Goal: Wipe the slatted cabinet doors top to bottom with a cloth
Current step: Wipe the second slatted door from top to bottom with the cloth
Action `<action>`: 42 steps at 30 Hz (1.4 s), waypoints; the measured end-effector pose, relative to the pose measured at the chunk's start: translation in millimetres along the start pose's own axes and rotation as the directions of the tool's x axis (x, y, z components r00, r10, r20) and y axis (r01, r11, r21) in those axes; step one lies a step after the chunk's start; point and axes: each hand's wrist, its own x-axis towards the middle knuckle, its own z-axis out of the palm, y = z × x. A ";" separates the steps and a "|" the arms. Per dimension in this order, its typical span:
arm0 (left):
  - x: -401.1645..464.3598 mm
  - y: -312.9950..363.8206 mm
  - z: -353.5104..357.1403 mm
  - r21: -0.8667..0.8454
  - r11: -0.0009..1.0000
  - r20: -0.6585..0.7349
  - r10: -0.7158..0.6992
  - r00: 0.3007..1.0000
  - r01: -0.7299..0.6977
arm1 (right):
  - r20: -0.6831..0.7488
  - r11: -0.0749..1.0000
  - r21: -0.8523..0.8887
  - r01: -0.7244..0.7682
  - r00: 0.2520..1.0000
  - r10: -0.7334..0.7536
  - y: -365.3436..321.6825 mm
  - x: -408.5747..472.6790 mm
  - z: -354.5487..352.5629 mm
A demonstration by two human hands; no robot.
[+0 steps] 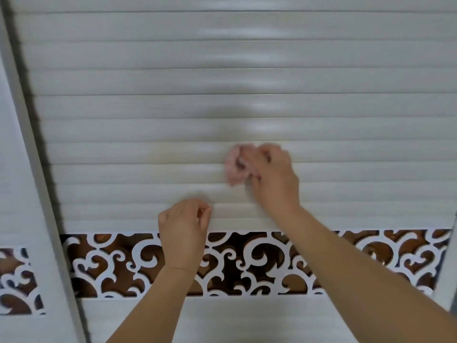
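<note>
Item: slatted cabinet door (173,78), pale whitish, horizontal slats, filling most of the view. Left edge bounded by a grey upright frame (29,149) with a dark fuzzy strip along its inner side; a second door panel (10,184) lies beyond that frame. At far right a narrow grey edge shows beside the lower slats. Wide bare slat surface extends above both hands and out to either side of them.

Item: fretwork band (259,263), white scroll cut-outs over a dark brown backing, running across the door directly below the lowest slats; both forearms cross in front of it. A plain pale panel continues beneath the band.

Item: right hand (272,177), raised against the slats above the band, fingers curled round the cloth and pressing it to the door. Outline is motion-blurred.

Item: cloth (235,167), pink, bunched, protruding from the left side of the right hand's fingers, lying against the slats, about four slats above the fretwork band.

Item: left hand (184,221), lower than the right hand and to its left, well apart from the cloth. Fingers loosely curled, tips drawn near the thumb, holding nothing visible; fingertips are at the lowest slats just above the band, contact uncertain.
</note>
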 end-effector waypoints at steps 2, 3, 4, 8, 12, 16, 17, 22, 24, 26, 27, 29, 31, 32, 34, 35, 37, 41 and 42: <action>-2.8 -3.0 0.1 0.028 1.000 0.015 0.005 1.000 -0.005 | 0.140 0.997 -0.029 0.066 0.988 -0.061 -4.4 -35.9 17.4; -4.4 -5.0 -1.1 0.053 0.998 0.019 0.018 1.000 -0.019 | 0.204 0.993 -0.019 0.119 0.972 -0.113 -6.9 -51.8 23.0; -5.9 -7.1 -1.6 0.079 0.996 0.019 0.032 0.999 -0.034 | 0.268 0.986 -0.021 0.168 0.951 -0.156 -2.8 -67.0 27.1; -9.9 -12.9 -11.0 0.164 0.986 0.049 0.030 0.998 -0.037 | 0.285 0.993 0.079 0.085 0.953 -0.104 5.7 -78.2 9.9; -0.2 -12.7 -21.2 0.144 0.990 0.073 -0.011 0.997 0.001 | -0.081 0.989 0.106 -0.098 0.991 0.107 7.1 -9.9 -23.0; 10.3 -19.3 -27.3 0.026 1.000 0.080 -0.018 0.997 0.016 | -0.227 0.979 0.041 -0.200 0.952 0.204 -10.2 48.0 -21.2; 12.9 -20.5 -28.5 0.019 0.999 0.100 -0.038 0.994 0.037 | -0.236 0.982 -0.002 -0.187 0.955 0.181 -15.9 49.7 -13.8; 18.8 -37.1 -36.9 0.098 0.994 0.106 0.029 0.994 -0.040 | 0.021 0.981 -0.093 0.169 0.986 -0.168 -49.5 -4.2 44.6; 18.5 -44.8 -41.0 0.116 0.993 0.089 0.028 0.996 -0.038 | 0.187 0.935 -0.074 0.347 0.926 -0.329 -52.8 -42.2 67.3; 16.0 -52.3 -45.7 0.128 0.992 0.078 -0.004 0.997 -0.006 | 0.289 0.925 0.019 0.378 0.884 -0.367 -56.6 -61.4 74.1; 15.0 -56.9 -47.6 0.135 0.991 0.070 -0.016 0.997 0.007 | 0.266 0.937 0.061 0.345 0.899 -0.348 -60.1 -58.0 73.1; 15.6 -70.1 -51.4 0.151 0.988 0.043 -0.024 0.999 0.018 | 0.124 0.965 0.069 0.253 0.958 -0.260 -72.2 -30.0 68.6; 17.5 -82.3 -54.4 0.169 0.985 0.023 -0.039 0.999 0.034 | -0.078 0.984 0.012 0.177 0.981 -0.176 -85.1 13.0 65.6; 17.3 -84.1 -54.8 0.174 0.984 0.014 -0.041 0.999 0.038 | -0.151 0.992 -0.009 0.129 0.980 -0.129 -89.4 31.4 63.4; 20.2 -89.8 -56.6 0.174 0.984 -0.006 -0.033 0.999 0.033 | -0.210 0.996 -0.051 0.070 0.974 -0.080 -99.6 54.6 67.9; 24.2 -95.0 -57.2 0.165 0.986 -0.016 -0.026 1.000 0.028 | -0.218 0.991 -0.098 0.086 0.970 -0.106 -104.3 57.8 75.8; 30.9 -103.4 -57.7 0.147 0.989 -0.026 0.001 1.000 0.002 | -0.198 0.964 -0.189 0.188 0.954 -0.225 -108.8 47.0 93.3; 49.8 -109.2 -60.1 0.127 0.990 -0.092 0.079 0.993 -0.067 | 0.024 0.875 -0.131 0.466 0.884 -0.467 -104.9 -10.3 128.8; 53.7 -107.8 -60.8 0.122 0.989 -0.119 0.101 0.988 -0.086 | 0.067 0.847 -0.129 0.515 0.857 -0.511 -101.5 -22.2 131.9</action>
